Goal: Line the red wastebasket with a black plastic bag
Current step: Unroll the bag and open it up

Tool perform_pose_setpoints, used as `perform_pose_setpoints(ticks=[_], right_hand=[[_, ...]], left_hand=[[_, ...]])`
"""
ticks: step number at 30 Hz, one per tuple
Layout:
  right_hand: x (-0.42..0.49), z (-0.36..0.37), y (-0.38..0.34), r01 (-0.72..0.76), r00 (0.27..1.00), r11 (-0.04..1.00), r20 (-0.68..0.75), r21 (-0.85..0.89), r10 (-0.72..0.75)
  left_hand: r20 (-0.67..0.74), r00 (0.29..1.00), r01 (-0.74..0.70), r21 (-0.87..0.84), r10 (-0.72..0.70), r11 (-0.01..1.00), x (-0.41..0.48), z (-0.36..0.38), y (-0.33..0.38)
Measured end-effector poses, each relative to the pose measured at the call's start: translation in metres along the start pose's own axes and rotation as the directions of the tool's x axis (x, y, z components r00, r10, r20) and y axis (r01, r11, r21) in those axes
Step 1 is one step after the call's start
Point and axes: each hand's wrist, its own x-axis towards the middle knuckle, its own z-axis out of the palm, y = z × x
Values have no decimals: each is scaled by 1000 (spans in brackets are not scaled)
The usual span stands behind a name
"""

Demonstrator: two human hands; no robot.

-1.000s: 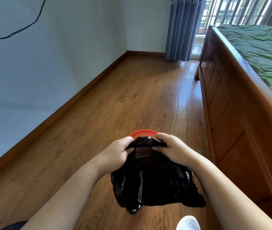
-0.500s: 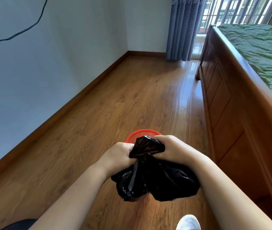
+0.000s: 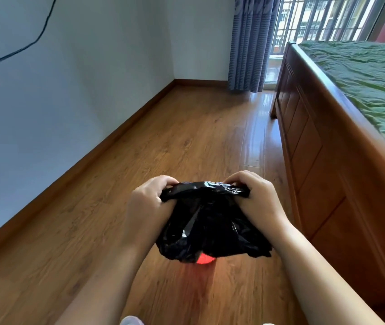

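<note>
A: Grip status?

B: The crumpled black plastic bag (image 3: 212, 221) is held at its top edge by both hands. The left corner is pinched by the left hand (image 3: 147, 202) and the right corner by the right hand (image 3: 257, 198), with fingers curled over the film. The edge is drawn taut between them; the rest hangs bunched below.

A: Basket located?

B: Only a sliver of the round red plastic wastebasket (image 3: 205, 259) is seen, under the bag's lower edge, on the glossy brown wooden floor (image 3: 186, 137). The rest is hidden by the bag. Whether bag and basket touch cannot be told.

A: Step in hand?

B: The mouth is judged not yet opened. The two layers are best separated by rubbing the film between thumb and fingertip. The mouth is then to be spread wider than the rim, centred over the basket and lowered, with the edge folded outward. Hard pulling is to be avoided, since thin film is likely to be torn.
</note>
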Motion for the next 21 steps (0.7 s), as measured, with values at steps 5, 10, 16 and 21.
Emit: perform_pose_setpoints(ticks=[5, 10, 16, 21], right_hand=[[20, 4, 1, -66, 990, 972, -103, 224, 91], [33, 20, 23, -142, 990, 962, 10, 232, 144], [38, 51, 78, -320, 939, 936, 180, 148, 293], [34, 75, 115, -504, 831, 849, 356, 157, 428]], left_hand=[[-78, 996, 31, -145, -42, 989, 16, 6, -10], [118, 989, 106, -136, -90, 985, 27, 19, -42], [420, 874, 321, -122, -245, 939, 27, 59, -94], [562, 760, 515, -218, -325, 829, 25, 81, -123]])
